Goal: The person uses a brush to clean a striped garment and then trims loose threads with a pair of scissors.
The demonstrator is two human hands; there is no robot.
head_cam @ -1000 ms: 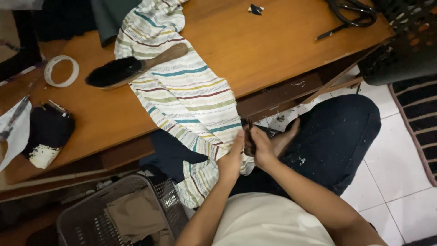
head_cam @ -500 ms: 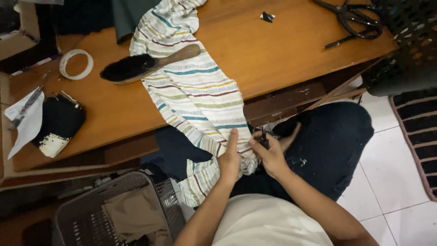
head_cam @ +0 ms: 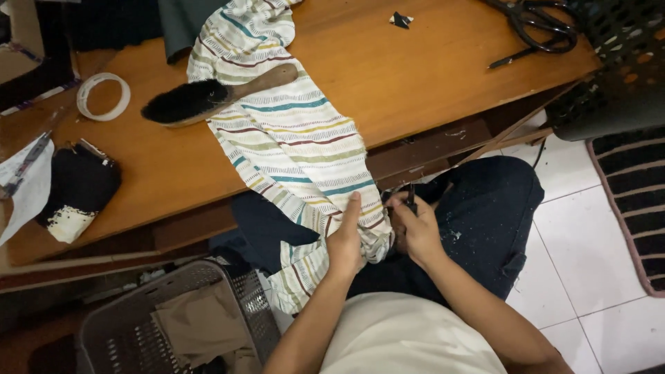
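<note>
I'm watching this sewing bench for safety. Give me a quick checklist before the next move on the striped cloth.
1. Left hand grips the striped cloth: ok.
2. Right hand holds a small dark tool at the cloth's edge: ok; which tool, cannot tell.
3. Left fingers clear of the tool's tip: cannot tell, the tip is hidden.
4. Brush lies on the cloth, on the table, weighing it down: ok.
5. Big scissors lie apart from both hands: ok.
</note>
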